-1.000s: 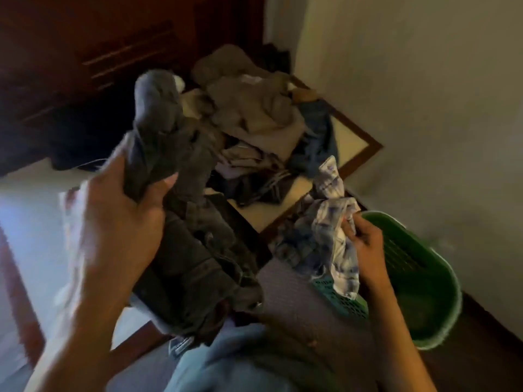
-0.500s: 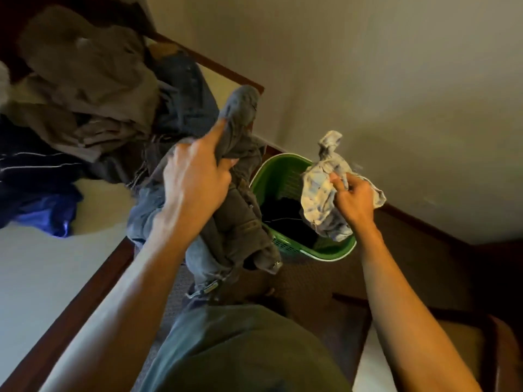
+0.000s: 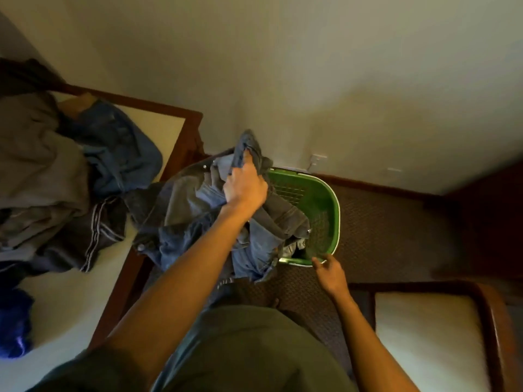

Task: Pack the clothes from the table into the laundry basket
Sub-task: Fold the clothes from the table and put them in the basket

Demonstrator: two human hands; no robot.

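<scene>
My left hand (image 3: 245,184) grips a bundle of grey-blue jeans (image 3: 198,222) over the left half of the green laundry basket (image 3: 325,205), which stands on the carpet by the wall. Part of the jeans hangs down inside the basket. My right hand (image 3: 329,271) hovers at the basket's near rim with relaxed fingers and holds nothing. A bit of pale cloth (image 3: 291,247) shows low in the basket under the jeans. On the white table (image 3: 70,292) at left lies a pile of clothes (image 3: 42,171): grey garments, blue denim (image 3: 121,154) and a dark striped piece (image 3: 93,236).
A blue cloth (image 3: 12,323) lies at the table's left edge. A second white-topped, wood-framed surface (image 3: 424,335) stands at lower right. The wall runs behind the basket, with a socket (image 3: 318,159) low on it. Brown carpet (image 3: 382,230) lies right of the basket.
The checked cloth has left my right hand, which now hangs free at the basket's rim. My left hand has carried the jeans to the right, over the basket.
</scene>
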